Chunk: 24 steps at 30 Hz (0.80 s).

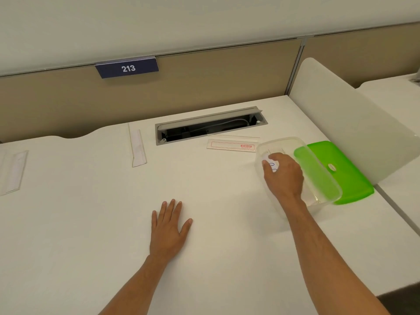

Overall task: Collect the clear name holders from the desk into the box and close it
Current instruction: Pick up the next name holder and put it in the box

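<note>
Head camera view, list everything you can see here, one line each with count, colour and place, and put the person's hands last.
name holders: three still on the desk, clear with white inserts; one with red print beside the box, one left of the cable tray, one at the far left edge.
box: one, clear plastic, open, right side of the desk.
lid: one, green, lying beside the box on its right.
desk: one, white.
cable tray: one, grey, flap open, set into the desk's back.
number sign: one, dark blue, reads 213, on the beige partition.
side divider: one, white, right of the desk.
left hand: flat on the desk, fingers spread.
right hand: inside the box, holding a white card.
</note>
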Tool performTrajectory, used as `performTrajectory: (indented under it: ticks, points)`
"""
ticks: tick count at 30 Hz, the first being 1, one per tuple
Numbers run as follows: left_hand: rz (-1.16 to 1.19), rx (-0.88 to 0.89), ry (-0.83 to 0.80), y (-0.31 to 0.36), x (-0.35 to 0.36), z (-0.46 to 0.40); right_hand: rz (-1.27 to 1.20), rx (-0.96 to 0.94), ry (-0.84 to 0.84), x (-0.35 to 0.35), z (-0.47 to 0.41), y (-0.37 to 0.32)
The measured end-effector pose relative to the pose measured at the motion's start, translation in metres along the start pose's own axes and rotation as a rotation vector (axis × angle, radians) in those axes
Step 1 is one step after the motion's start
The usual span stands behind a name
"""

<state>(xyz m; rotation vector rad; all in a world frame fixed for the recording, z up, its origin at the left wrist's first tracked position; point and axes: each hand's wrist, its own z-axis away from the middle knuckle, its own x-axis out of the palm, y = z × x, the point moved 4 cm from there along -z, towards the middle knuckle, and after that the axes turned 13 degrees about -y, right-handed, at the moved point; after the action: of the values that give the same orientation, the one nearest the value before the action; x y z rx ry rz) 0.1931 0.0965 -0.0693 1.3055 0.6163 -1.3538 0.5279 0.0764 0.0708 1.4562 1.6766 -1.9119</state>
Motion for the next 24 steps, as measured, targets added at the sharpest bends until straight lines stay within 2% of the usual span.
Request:
performTrajectory:
  ticks: [4, 11, 19, 24]
  points:
    - [0.008, 0.032, 0.021, 0.003, -0.005, -0.020, -0.015, -0.129, -0.072, 0.023, -0.006, -0.025]
    - [-0.016, -0.006, -0.019, 0.000, -0.008, -0.048, -0.053, -0.124, -0.233, 0.069, -0.028, -0.038]
    - [-0.025, -0.016, -0.008, -0.002, -0.006, -0.049, -0.044, 0.023, -0.387, 0.128, -0.068, -0.042]
    - [-0.012, -0.014, -0.005, 0.000, -0.008, -0.048, -0.203, 0.162, -0.387, 0.144, -0.099, -0.036]
